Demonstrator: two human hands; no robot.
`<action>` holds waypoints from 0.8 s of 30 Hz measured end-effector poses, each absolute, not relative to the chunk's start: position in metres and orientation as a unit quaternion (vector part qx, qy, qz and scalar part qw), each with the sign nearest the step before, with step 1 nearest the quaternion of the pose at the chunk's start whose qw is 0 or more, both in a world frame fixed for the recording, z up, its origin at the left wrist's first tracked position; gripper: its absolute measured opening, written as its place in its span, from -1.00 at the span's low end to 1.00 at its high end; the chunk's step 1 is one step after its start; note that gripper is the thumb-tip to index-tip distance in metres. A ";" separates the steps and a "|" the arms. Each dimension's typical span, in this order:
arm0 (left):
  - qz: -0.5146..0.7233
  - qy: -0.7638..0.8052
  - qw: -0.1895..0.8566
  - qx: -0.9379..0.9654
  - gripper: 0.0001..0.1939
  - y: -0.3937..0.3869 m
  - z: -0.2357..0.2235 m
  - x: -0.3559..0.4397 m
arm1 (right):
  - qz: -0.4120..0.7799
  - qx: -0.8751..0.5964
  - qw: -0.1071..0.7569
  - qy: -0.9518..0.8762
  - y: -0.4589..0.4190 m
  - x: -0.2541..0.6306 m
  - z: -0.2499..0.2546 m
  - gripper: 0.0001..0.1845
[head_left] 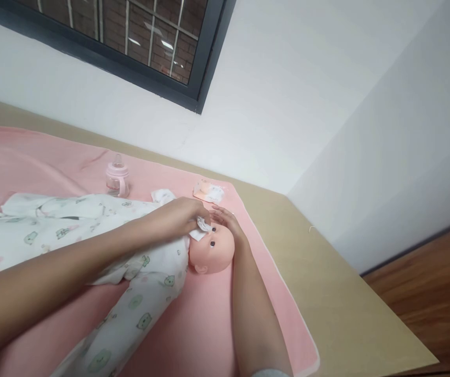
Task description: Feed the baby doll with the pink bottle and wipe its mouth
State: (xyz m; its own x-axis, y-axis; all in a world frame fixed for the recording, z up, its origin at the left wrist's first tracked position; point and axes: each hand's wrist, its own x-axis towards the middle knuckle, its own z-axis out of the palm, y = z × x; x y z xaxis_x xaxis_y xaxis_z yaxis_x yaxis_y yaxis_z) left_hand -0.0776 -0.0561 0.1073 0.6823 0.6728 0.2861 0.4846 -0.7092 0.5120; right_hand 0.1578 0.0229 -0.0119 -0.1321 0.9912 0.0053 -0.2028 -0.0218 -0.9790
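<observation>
A baby doll [211, 256] with a bare head lies on its back, dressed in a white suit with green animal prints. My left hand [183, 215] reaches across its body and pinches a white tissue [198, 234] against the lower part of its face, by the mouth and nose. Around the far side and crown of the head rests my right hand [225, 220], fingers stretched out and touching it. Part of the doll's face is hidden behind the tissue and my left hand.
A pink baby bottle [117, 178] with a handle stands upright beyond the doll. Near its head lies a small tissue pack [208, 191]. A pink mat [283, 309] covers part of the wooden tabletop [327, 293]. White walls and a dark-framed window [199, 78] stand behind.
</observation>
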 end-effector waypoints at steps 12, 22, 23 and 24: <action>0.228 0.337 0.146 0.902 -0.70 -0.053 0.105 -0.076 | 0.584 -0.403 0.519 -0.477 0.019 0.157 -0.010 -0.57; 0.276 0.356 0.186 0.873 -0.72 -0.049 0.118 -0.095 | 0.592 -0.404 0.516 -0.470 0.017 0.155 -0.006 -0.56; 0.285 0.355 0.187 0.871 -0.73 -0.048 0.121 -0.098 | 0.591 -0.405 0.514 -0.472 0.016 0.154 -0.002 -0.57; 0.295 0.354 0.186 0.868 -0.72 -0.047 0.124 -0.102 | 0.589 -0.405 0.512 -0.476 0.016 0.153 0.004 -0.60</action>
